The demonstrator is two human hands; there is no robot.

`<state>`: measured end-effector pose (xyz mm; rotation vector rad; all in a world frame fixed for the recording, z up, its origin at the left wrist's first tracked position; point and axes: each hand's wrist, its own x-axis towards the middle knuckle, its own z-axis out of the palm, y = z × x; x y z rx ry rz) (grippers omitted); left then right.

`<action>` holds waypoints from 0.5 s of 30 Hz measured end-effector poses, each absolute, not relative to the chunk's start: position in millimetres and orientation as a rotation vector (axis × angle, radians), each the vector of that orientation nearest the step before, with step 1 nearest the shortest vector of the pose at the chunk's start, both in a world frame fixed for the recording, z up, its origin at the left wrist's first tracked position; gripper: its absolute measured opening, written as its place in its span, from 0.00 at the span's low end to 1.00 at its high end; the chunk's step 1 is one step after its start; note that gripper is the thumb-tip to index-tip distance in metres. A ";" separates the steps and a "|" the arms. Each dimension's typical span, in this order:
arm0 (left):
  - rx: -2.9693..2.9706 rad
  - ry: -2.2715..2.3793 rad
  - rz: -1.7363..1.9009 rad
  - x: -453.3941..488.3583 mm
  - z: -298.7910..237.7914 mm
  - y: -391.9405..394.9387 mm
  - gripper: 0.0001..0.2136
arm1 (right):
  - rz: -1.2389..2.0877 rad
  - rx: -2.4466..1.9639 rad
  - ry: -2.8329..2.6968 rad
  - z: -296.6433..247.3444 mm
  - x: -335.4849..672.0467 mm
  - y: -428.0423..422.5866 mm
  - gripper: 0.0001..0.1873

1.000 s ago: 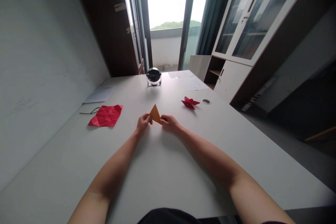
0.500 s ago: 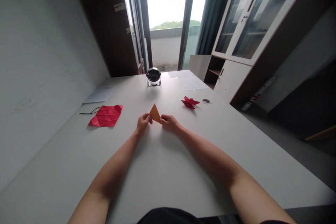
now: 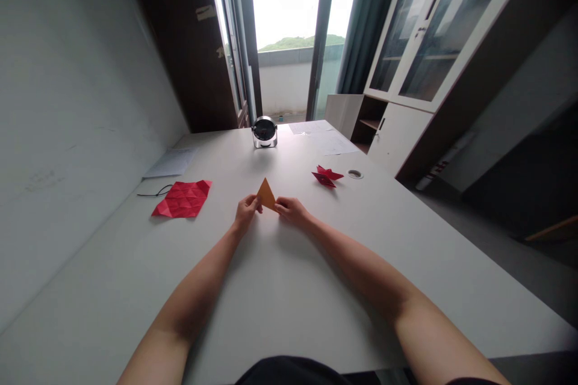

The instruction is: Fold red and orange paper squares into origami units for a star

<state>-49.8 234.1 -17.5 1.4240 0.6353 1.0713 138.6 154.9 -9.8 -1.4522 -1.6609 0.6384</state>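
Between my hands is a folded orange paper (image 3: 267, 195), a triangle with its point facing away from me. My left hand (image 3: 247, 210) pinches its left edge, thumb on top. At the lower right corner, my right hand (image 3: 291, 210) grips the same paper with closed fingers. Both hands are close to the tabletop near the middle of the table. Off to the left lies a creased red paper sheet (image 3: 183, 199), spread out. A folded red paper piece (image 3: 327, 175) with pointed flaps rests to the right, beyond my right hand.
The white table (image 3: 271, 289) meets a wall on the left. A round fan-like device (image 3: 264, 132) stands at the back. A black cord (image 3: 156, 193) touches the red sheet. White papers (image 3: 171, 162) lie at the left edge. A cable hole (image 3: 355, 174) is at the right.
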 end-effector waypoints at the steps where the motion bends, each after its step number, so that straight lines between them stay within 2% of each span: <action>1: 1.423 0.635 1.071 -50.0 -17.4 234.0 0.14 | 0.638 -1.450 -1.662 -9.9 138.7 154.9 0.14; 15: 1.415 0.642 1.066 -50.7 -18.0 234.5 0.14 | 0.657 -1.450 -1.658 -8.8 137.3 153.1 0.15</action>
